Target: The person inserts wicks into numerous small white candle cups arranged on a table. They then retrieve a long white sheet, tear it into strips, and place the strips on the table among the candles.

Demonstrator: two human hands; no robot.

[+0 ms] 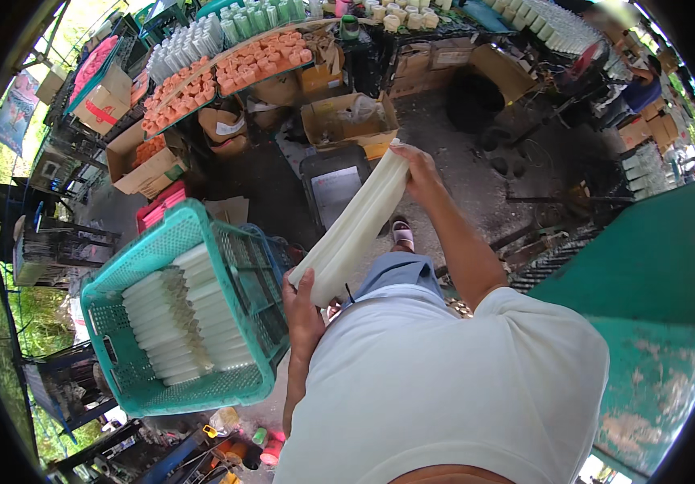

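Slanting across in front of my body is a bundle of long, pale white candles. My right hand is closed around its upper far end. Lower down, at the near end, my left hand grips it close to my waist. The fingers' undersides are hidden behind the bundle. To the left of my left hand stands a green plastic crate with slotted walls, tilted in view. Inside it, white candles lie stacked in two rows.
Ahead are a cardboard box and a dark bin with a pale lid. Orange cup-like pieces fill a far-left table. A green sheet rises at right. Another person is at the far right.
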